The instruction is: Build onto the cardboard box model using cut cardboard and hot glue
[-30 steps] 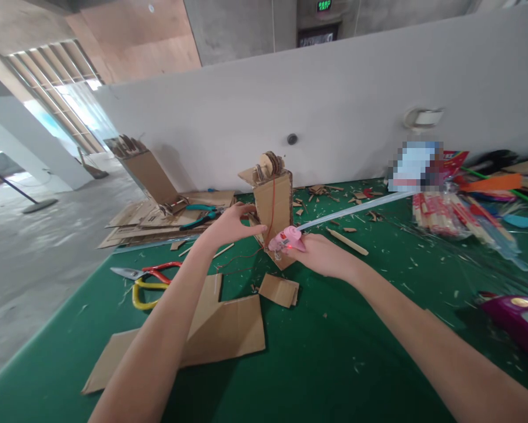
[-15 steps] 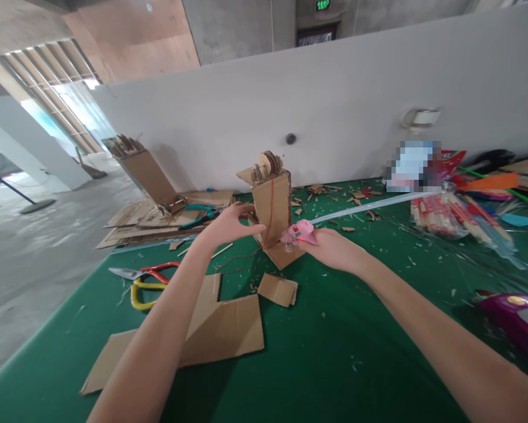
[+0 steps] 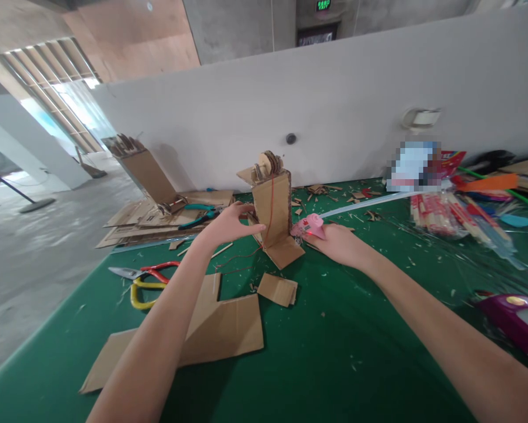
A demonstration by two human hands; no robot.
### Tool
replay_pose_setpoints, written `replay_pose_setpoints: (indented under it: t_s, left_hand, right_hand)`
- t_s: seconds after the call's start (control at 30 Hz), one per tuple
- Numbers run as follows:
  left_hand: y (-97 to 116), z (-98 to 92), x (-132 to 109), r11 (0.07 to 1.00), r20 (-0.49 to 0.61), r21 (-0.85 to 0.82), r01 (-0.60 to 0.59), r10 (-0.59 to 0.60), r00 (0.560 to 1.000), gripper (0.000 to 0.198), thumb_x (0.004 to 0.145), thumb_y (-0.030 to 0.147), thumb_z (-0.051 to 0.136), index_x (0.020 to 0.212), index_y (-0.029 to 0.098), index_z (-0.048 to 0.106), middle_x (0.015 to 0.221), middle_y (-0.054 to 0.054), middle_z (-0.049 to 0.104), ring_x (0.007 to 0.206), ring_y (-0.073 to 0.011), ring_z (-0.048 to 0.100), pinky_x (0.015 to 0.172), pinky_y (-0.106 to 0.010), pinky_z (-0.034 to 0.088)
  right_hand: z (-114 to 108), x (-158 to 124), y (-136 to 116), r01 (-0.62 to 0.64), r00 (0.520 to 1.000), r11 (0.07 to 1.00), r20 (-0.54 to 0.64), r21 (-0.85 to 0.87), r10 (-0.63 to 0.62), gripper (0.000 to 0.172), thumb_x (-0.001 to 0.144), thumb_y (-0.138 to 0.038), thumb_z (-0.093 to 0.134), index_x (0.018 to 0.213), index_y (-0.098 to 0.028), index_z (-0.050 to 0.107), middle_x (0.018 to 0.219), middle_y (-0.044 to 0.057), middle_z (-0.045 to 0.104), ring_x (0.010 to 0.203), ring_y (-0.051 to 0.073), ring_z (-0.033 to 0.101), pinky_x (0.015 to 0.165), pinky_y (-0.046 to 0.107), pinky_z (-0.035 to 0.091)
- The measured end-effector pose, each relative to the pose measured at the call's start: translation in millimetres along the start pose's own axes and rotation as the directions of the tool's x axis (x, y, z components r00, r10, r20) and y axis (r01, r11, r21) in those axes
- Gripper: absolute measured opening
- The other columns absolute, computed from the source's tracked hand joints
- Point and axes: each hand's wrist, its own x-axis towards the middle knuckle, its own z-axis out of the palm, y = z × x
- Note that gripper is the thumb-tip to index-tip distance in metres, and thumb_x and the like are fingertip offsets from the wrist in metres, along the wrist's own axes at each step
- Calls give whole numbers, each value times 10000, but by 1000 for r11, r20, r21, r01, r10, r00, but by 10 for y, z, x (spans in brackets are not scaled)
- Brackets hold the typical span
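An upright cardboard tower [image 3: 273,207] with round cardboard discs on top and a red string down its face stands on the green table [image 3: 317,352]. My left hand [image 3: 229,224] grips its left edge with curled fingers. My right hand [image 3: 338,242] is closed round a pink hot glue gun [image 3: 307,225] with a long clear glue stick [image 3: 370,202] behind it. The gun's nozzle points at the tower's right side, close to its base flap.
Flat cardboard pieces [image 3: 220,323] lie near my left arm, and a small piece [image 3: 278,289] rests before the tower. Red and yellow scissors [image 3: 146,281], teal pliers [image 3: 200,216], a bundle of sticks [image 3: 444,214] and a purple object [image 3: 517,317] are around. A grey wall [image 3: 334,94] backs the table.
My right hand has carried the glue gun up and to the right, from in front of the tower's base to its right side. My left hand stays on the tower.
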Motion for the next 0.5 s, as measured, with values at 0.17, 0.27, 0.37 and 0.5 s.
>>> replay_pose_setpoints:
  t_s: [0.17, 0.27, 0.37, 0.5]
  left_hand:
    - [-1, -6, -2, 1000, -1, 2, 5, -5, 1000, 430, 701, 391, 656, 1100, 230, 663, 1135, -72, 671, 983, -254, 625, 857, -393, 493]
    - [1, -11, 0, 1000, -2, 6, 2, -2, 1000, 424, 700, 389, 659, 1094, 234, 665, 1125, -66, 676, 982, -249, 625, 857, -386, 489]
    - [12, -15, 3, 1000, 30, -14, -24, 24, 999, 408, 723, 378, 638, 1104, 235, 658, 1134, -55, 673, 984, -232, 623, 864, -372, 483]
    - [23, -18, 1, 1000, 44, -23, -18, 19, 999, 413, 734, 375, 628, 1120, 232, 649, 1159, -53, 663, 995, -230, 620, 871, -366, 477]
  right_hand:
    - [17, 16, 3, 16, 1000, 1000, -6, -19, -16, 399, 898, -470, 392, 650, -193, 537, 697, 115, 649, 699, 239, 627, 614, 295, 411]
    - [26, 23, 2, 45, 999, 999, -7, -24, -45, 396, 901, -458, 384, 652, -196, 546, 676, 109, 642, 698, 239, 623, 620, 300, 409]
    - [30, 23, -3, 53, 999, 998, -4, -31, -53, 384, 900, -447, 385, 664, -200, 560, 677, 97, 637, 711, 235, 622, 623, 297, 403]
    - [39, 6, -20, 68, 998, 996, -2, -51, -68, 365, 911, -411, 371, 684, -199, 562, 699, 86, 635, 715, 223, 607, 611, 291, 382]
